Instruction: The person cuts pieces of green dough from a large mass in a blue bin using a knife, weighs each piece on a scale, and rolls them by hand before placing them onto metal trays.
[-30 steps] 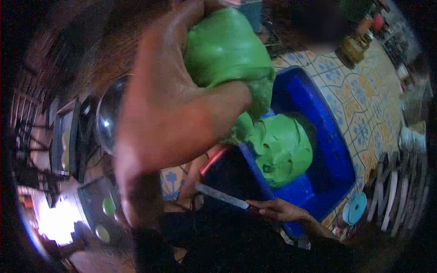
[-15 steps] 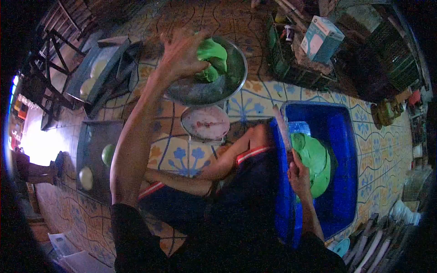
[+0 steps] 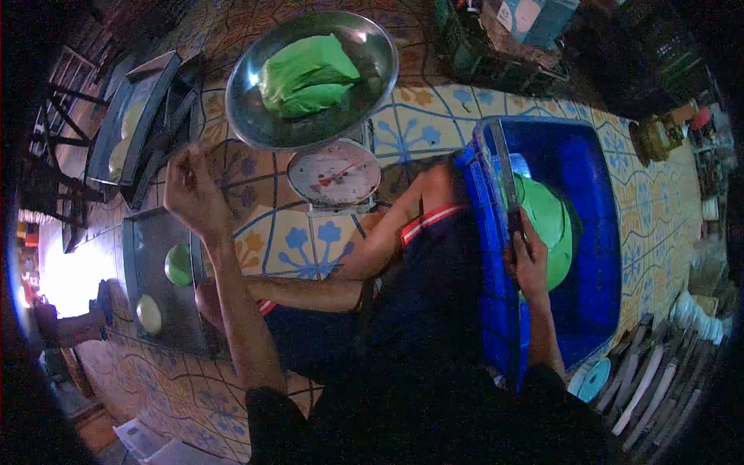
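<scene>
A folded lump of green dough [image 3: 310, 76] lies in the round metal pan [image 3: 256, 128] on top of a weighing scale [image 3: 335, 172]. My left hand [image 3: 191, 188] is raised to the lower left of the pan, apart from it, with its fingers bent; whether they pinch anything is blurred. My right hand [image 3: 527, 252] grips a long knife [image 3: 502, 159] by its handle, blade pointing away from me. The knife is above the near left side of a blue bin [image 3: 593, 225]. A large green dough mass [image 3: 552, 232] sits inside the bin beside my right hand.
At the left, a grey tray [image 3: 167, 310] holds a green ball [image 3: 178, 264] and a pale ball [image 3: 149, 315]. Another tray [image 3: 147, 97] with pale balls stands behind it. A crate [image 3: 496, 74] with a box [image 3: 535, 19] is at the back right. My bare legs are folded below the scale.
My left hand has let go of the green dough in the pan and moved down and left. The view has shifted, and the scale's dial needle shows at a different angle.
</scene>
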`<move>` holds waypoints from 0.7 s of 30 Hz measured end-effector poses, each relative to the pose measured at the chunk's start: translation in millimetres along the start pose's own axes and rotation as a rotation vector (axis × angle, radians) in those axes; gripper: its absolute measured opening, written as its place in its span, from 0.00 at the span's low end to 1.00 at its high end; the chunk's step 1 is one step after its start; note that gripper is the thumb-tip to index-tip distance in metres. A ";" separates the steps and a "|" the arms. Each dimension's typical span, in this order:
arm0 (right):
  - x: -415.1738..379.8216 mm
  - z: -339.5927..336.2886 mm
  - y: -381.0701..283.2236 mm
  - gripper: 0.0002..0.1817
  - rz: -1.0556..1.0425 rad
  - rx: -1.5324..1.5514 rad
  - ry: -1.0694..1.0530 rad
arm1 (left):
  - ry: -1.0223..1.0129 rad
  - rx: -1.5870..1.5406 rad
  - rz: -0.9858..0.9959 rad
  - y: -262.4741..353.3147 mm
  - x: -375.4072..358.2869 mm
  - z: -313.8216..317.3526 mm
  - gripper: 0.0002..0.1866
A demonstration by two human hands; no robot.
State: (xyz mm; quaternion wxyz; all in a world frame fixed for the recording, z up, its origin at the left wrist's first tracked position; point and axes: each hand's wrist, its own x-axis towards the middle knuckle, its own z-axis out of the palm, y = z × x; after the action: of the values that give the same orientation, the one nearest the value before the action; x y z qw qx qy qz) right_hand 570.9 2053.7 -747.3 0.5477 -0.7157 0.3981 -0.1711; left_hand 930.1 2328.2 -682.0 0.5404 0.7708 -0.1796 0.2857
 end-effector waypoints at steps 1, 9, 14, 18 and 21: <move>-1.7 -1.2 -6.7 0.24 0.010 0.031 0.003 | 0.000 -0.005 0.007 3.7 -3.8 2.4 0.08; -1.9 -26.9 10.9 0.25 -0.009 0.219 0.098 | -0.175 -0.096 0.007 55.5 9.1 39.9 0.08; 3.2 -53.4 51.1 0.26 0.048 0.160 0.170 | 0.040 -0.047 0.180 49.4 12.4 54.7 0.08; 21.0 -61.6 60.9 0.27 -0.287 -0.704 0.353 | 0.161 -0.221 -0.212 -32.2 -4.4 52.1 0.19; 59.0 -23.2 -38.2 0.23 -0.634 -0.532 0.241 | 0.031 -0.686 -0.619 -66.4 -9.2 61.0 0.28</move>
State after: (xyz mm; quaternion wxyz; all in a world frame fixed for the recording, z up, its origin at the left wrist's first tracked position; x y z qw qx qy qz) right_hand 606.5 1997.2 -715.5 0.2140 -0.8938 0.2501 -0.3046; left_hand 976.9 2294.2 -751.7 0.8268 0.5603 -0.0169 0.0462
